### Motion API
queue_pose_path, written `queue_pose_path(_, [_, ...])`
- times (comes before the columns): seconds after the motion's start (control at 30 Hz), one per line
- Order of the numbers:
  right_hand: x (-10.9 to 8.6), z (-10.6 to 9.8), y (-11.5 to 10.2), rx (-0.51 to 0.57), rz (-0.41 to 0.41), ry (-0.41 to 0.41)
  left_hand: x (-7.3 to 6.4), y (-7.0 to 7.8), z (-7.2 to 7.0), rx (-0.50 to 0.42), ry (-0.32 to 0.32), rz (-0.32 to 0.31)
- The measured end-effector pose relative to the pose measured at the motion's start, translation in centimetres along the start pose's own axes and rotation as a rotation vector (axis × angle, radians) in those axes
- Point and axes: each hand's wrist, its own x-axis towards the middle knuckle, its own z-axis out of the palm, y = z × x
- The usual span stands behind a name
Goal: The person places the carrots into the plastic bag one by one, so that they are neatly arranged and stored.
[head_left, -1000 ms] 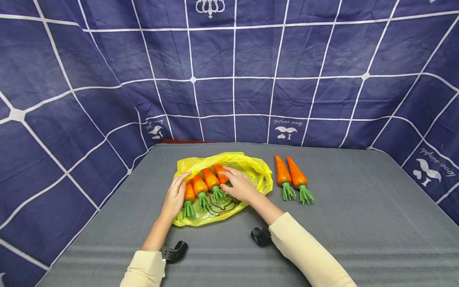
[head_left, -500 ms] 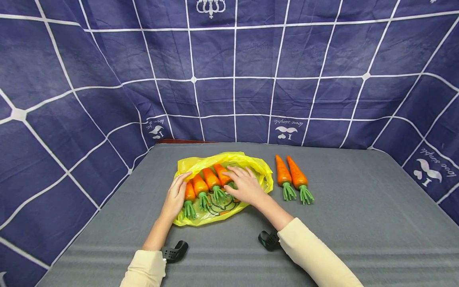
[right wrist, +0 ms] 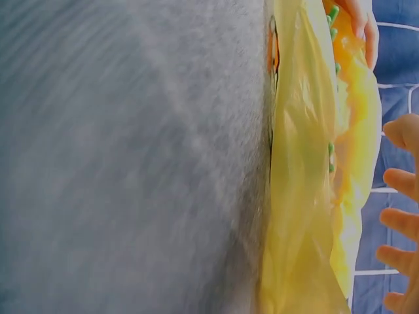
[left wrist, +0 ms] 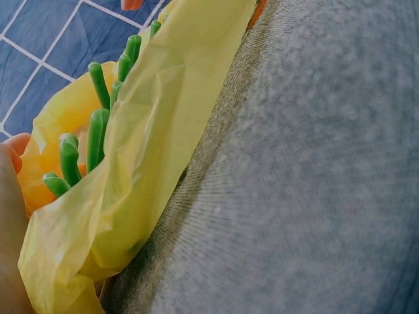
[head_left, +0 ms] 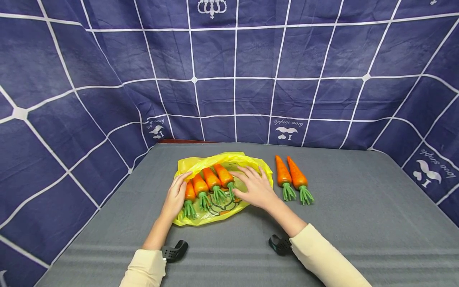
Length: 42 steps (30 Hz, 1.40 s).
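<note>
A yellow plastic bag [head_left: 255, 164] lies on its side with its mouth spread open. Several orange carrots [head_left: 212, 177] with green stubby tops lie side by side inside its left half. My left hand [head_left: 174, 195] holds the bag's left rim, beside the leftmost carrot. My right hand [head_left: 259, 188] hovers over the right part of the bag, fingers spread and nothing held. In the right wrist view the right-hand fingers [right wrist: 400, 224] are apart from the bag. Green carrot tops [left wrist: 98, 139] poke above the bag's near edge in the left wrist view.
Two more carrots, a left one [head_left: 283, 175] and a right one [head_left: 297, 175], lie on the grey table [head_left: 351, 207] right of the bag. A dark blue cloth [head_left: 258, 95] with white lines hangs behind the table and on both sides.
My right hand has let go of the rightmost carrot in the bag and moved right, its fingers spreading. That carrot is now in full view. My left hand has stayed in place.
</note>
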Motion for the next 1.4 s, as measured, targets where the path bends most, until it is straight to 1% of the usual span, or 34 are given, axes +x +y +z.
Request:
queue_pose_path(0.23, [-1.0, -0.6, 1.1, -0.057, -0.018, 0.032, 0.0, -0.1, 0.0, 0.007, 0.010, 0.019])
queue_pose_path(0.47, [-1.9, -1.6, 2.2, -0.040, 0.001, 0.035, 0.0, -0.1, 0.0, 0.007, 0.004, 0.013])
queue_pose_path(0.7, [-3.2, -2.3, 3.5, -0.005, 0.040, 0.062, 0.0, -0.1, 0.0, 0.008, 0.012, 0.020])
queue_pose_path(0.87, [-4.3, -2.8, 4.6, -0.001, 0.064, 0.077, 0.0, 0.0, 0.0, 0.007, 0.010, 0.009])
queue_pose_path(1.07, [-5.3, -3.4, 6.3, -0.005, 0.105, 0.071, -0.1, -0.1, 0.0, 0.010, 0.015, 0.010])
queue_pose_path(1.4, [-6.0, -4.1, 9.6, -0.026, 0.189, 0.041, 0.0, -0.1, 0.1, 0.013, 0.025, 0.015])
